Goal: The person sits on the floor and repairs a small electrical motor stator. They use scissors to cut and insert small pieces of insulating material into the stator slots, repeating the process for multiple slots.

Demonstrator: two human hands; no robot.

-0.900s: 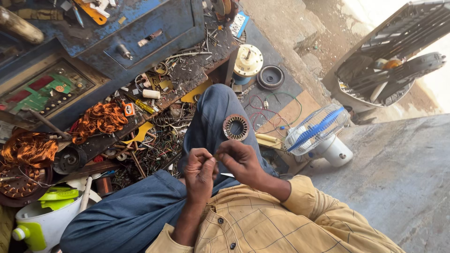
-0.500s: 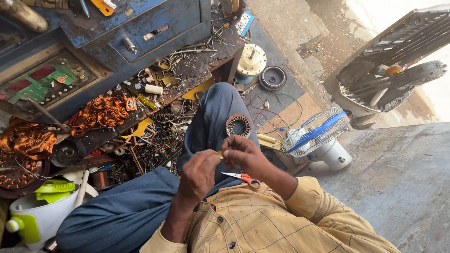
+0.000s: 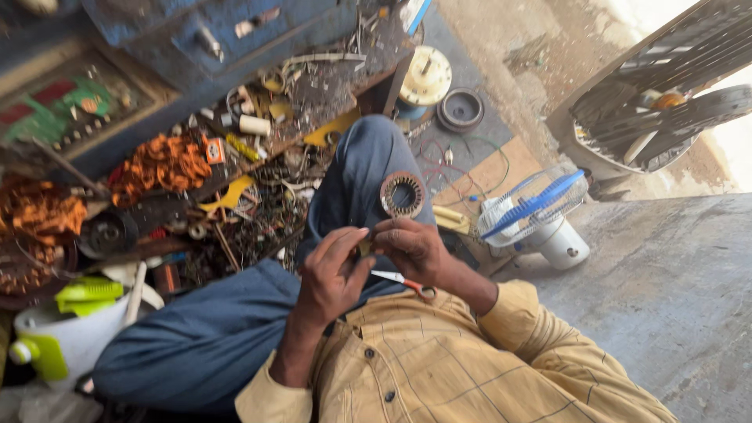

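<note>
At frame centre, the left hand [image 3: 333, 278] and right hand [image 3: 411, 249] pinched a small yellowish piece [image 3: 365, 247] between fingertips, scissors [image 3: 403, 280] tucked under the right. A ring-shaped motor stator [image 3: 403, 194] rested on the knee [image 3: 368, 149], just above; fitting it there likely needs a steady, precise pinch.

Bright daylight enters from upper right, overexposing that corner. Left edge shows motion blur; shadows remain soft.
</note>
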